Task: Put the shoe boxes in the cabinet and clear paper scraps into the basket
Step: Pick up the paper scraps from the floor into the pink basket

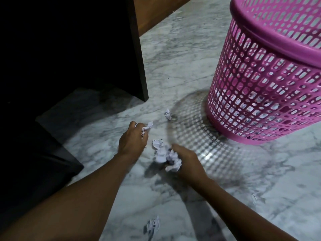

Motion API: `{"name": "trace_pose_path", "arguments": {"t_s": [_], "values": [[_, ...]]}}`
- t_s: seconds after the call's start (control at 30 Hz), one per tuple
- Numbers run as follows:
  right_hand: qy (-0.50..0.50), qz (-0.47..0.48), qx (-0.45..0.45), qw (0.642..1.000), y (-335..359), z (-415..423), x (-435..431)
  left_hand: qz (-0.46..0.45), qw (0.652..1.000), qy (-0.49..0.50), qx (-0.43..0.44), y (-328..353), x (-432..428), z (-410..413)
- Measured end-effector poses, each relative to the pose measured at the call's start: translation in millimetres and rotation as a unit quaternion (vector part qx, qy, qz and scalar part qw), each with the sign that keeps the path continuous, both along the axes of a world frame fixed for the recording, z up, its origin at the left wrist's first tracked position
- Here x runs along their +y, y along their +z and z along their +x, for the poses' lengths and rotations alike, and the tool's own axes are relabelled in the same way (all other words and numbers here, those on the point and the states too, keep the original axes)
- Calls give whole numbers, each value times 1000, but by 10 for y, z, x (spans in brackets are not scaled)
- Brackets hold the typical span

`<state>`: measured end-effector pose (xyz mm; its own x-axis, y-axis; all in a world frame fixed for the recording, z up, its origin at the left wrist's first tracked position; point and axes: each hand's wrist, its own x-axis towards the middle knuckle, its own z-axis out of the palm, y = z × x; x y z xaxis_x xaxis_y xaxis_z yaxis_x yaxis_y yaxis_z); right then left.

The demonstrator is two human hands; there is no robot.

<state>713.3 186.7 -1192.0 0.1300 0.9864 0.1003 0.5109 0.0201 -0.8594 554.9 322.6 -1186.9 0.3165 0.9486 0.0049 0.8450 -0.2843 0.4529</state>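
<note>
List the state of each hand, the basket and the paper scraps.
Left hand: closed on a scrap.
Right hand: closed on a wad of scraps.
Basket: upright, paper inside.
Loose scraps: on the floor.

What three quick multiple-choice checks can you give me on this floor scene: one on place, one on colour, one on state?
1. Where does the basket stand?
A. on the marble floor, right of the hands
B. inside the cabinet
C. on a table

2. What colour is the basket?
A. blue
B. pink
C. white

3. What is the right hand doing?
A. resting flat and empty
B. gripping the basket rim
C. closed on crumpled paper scraps

Key:
1 A, its base sits on the floor at the upper right.
2 B, its mesh wall and rim are pink.
3 C, its fingers curl around a white wad of paper scraps; the left hand also pinches a scrap.
</note>
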Motion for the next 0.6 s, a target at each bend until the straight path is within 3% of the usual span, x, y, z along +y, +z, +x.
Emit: {"name": "trace_pose_path", "arguments": {"t_s": [0.1, 0.17, 0.23, 0.3, 0.6], "values": [[-34, -10, 16, 999, 143, 26, 195, -2, 999, 31, -22, 62, -68, -119], [1, -22, -87, 996, 202, 5, 318, 3, 998, 47, -29, 103, -103, -135], [64, -69, -228, 969, 218, -75, 390, 14, 997, 65, -33, 173, -159, -178], [91, -101, -297, 945, 190, -139, 410, 24, 996, 72, -40, 219, -223, -228], [83, -89, -295, 948, 122, -319, 367, 26, 994, 70, -75, 327, -544, -357]]}}
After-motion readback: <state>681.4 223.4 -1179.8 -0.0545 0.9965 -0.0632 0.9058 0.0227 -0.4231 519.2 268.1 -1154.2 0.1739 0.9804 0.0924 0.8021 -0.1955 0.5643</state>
